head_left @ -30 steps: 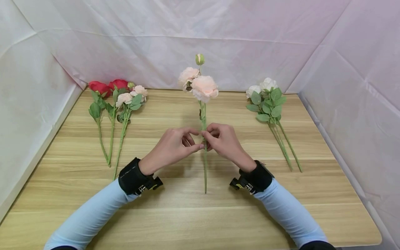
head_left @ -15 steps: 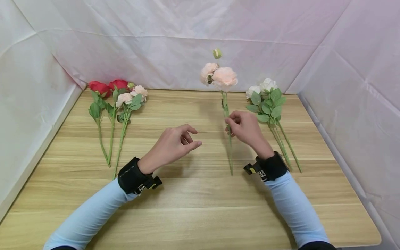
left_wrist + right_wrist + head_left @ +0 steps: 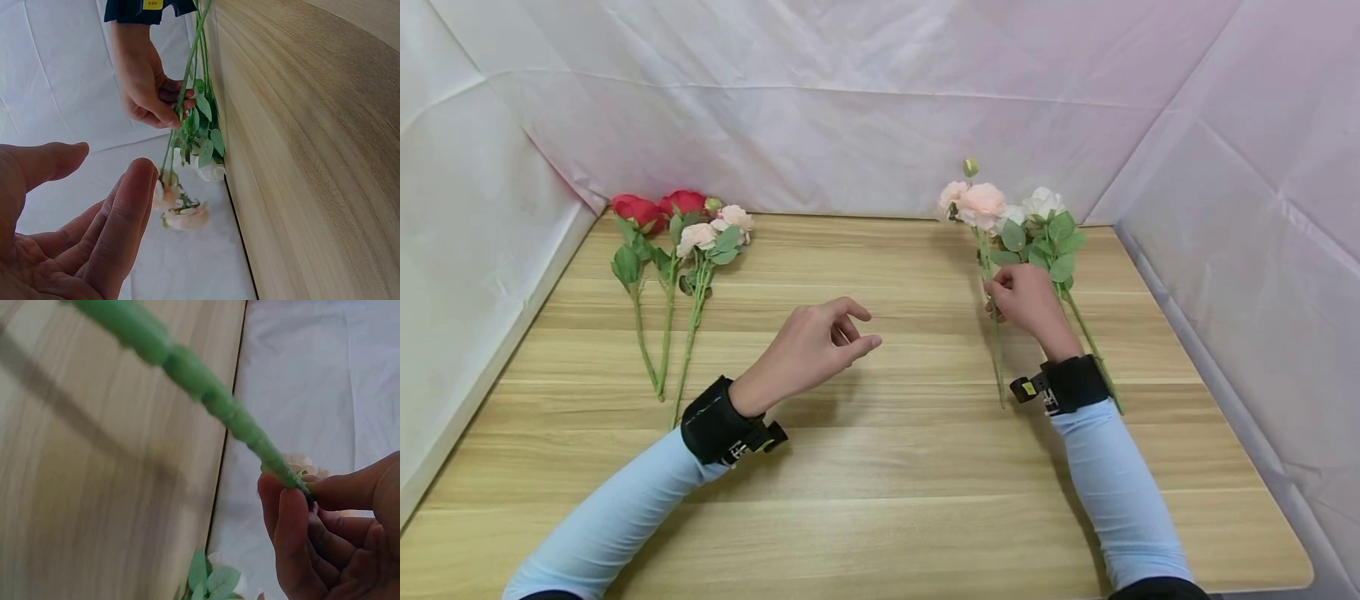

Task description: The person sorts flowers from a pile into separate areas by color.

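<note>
Right hand [image 3: 1028, 302]: fingers and thumb pinch the stem of a peach flower stem [image 3: 992, 321], held above the wooden table [image 3: 880, 500], its blooms just beside the white flower bunch [image 3: 1043, 242] at far right. Left hand [image 3: 816, 342]: loosely curled, holding nothing, mid-table. Red and cream flower stems [image 3: 673, 275]: lying far left.

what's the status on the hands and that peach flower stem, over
Right hand pinches the peach flower stem, held above the table. Left hand free, fingers relaxed. White flowers lie close beside the stem; contact unclear.
</note>
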Tool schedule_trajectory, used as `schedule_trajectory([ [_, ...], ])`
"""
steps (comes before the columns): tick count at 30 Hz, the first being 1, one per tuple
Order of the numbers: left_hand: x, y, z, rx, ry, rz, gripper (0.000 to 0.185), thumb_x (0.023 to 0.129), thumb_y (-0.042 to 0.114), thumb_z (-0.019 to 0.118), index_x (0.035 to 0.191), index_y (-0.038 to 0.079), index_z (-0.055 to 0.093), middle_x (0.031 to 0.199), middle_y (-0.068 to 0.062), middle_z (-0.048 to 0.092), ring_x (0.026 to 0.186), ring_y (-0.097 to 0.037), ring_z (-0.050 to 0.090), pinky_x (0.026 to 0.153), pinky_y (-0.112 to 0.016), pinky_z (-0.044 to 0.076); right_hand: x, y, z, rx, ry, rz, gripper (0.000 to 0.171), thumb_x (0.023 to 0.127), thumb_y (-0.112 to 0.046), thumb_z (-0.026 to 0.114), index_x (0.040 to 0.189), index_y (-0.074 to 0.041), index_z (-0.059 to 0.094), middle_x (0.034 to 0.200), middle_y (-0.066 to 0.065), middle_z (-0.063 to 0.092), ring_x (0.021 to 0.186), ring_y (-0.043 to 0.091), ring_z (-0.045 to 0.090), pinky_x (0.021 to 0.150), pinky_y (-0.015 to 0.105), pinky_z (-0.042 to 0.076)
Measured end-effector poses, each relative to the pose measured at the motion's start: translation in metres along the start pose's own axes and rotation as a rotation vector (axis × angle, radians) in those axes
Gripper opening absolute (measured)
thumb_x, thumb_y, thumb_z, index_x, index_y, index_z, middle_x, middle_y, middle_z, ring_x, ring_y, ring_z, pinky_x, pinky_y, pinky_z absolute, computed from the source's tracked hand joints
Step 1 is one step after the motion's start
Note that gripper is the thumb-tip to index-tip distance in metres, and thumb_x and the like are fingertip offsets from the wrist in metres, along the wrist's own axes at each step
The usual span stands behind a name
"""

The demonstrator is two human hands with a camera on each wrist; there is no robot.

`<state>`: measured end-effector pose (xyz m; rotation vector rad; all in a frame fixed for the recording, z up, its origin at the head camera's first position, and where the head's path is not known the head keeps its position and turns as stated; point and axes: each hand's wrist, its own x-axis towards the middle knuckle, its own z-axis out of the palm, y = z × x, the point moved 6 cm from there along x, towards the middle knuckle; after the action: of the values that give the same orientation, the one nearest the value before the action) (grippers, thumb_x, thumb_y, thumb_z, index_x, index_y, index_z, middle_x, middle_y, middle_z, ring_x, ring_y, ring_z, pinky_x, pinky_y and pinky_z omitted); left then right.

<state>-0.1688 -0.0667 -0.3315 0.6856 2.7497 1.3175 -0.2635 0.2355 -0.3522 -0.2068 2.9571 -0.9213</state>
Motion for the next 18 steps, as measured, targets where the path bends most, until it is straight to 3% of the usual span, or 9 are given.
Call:
schedule_trajectory([
  [7, 0.0, -0.001, 0.001, -0.002, -0.005, -0.003, 0.029, 0.095, 0.028, 0.076, 0.116, 0.009, 0.071, 0.081, 0.001, 0.076, 0.066, -0.007, 0.067, 0.066, -0.029, 0.055, 0.005, 0.02, 0.001, -0.115, -0.002, 0.036, 0.03, 0.103, -0.018, 0.057, 0.088, 0.001, 0.076, 0.073, 0.012, 0.076, 0.053, 0.017, 0.059, 0.051, 0.029, 0.038],
  [13, 0.0, -0.001, 0.001, 0.002, -0.006, 0.001, 0.029, 0.095, 0.028, 0.076, 0.116, 0.008, 0.071, 0.081, 0.001, 0.076, 0.065, -0.007, 0.066, 0.065, -0.029, 0.055, 0.008, 0.034, 0.006, -0.158, -0.05, 0.096, 0.038, 0.105, -0.025, 0.057, 0.08, -0.002, 0.072, 0.056, 0.004, 0.061, 0.056, 0.022, 0.055, 0.056, 0.033, 0.038],
  [18, 0.0, -0.001, 0.002, 0.005, -0.01, 0.002, 0.029, 0.095, 0.028, 0.076, 0.116, 0.009, 0.071, 0.081, 0.001, 0.076, 0.066, -0.007, 0.066, 0.065, -0.029, 0.055, 0.009, 0.042, 0.011, -0.144, -0.102, 0.12, 0.041, 0.106, -0.031, 0.057, 0.08, -0.005, 0.074, 0.056, 0.006, 0.064, 0.053, 0.022, 0.059, 0.057, 0.033, 0.043],
])
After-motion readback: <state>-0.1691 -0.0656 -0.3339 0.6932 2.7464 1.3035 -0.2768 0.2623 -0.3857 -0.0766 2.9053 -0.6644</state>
